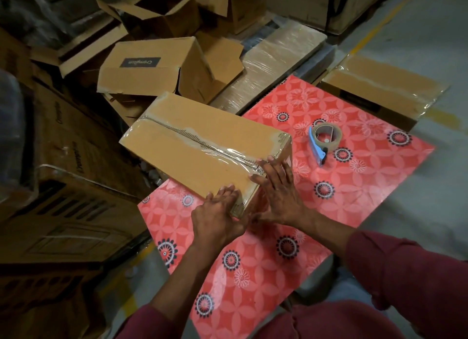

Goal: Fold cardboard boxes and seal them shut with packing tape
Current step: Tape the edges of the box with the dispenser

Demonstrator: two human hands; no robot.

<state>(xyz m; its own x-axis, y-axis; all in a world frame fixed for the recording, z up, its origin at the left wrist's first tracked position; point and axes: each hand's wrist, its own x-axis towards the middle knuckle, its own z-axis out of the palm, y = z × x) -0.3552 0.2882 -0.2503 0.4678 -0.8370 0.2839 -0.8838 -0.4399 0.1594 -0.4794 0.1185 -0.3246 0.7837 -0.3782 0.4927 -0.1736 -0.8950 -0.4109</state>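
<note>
A closed brown cardboard box (pixel 192 146) lies on a red flower-patterned mat (pixel 291 237), with clear tape running along its centre seam. My left hand (pixel 217 217) presses flat against the box's near corner, fingers straight over the top edge. My right hand (pixel 276 194) lies spread over the near end of the seam, pressing the tape down over the edge. A roll of brown packing tape in a blue dispenser (pixel 324 138) sits on the mat to the right of the box, apart from both hands.
Several open, unsealed boxes (pixel 154 67) are heaped behind the mat. A taped box (pixel 379 90) sits at the mat's far right corner. Large dark cartons (pixel 63 186) stand on the left. A plastic-wrapped flat bundle (pixel 276 60) lies at the back.
</note>
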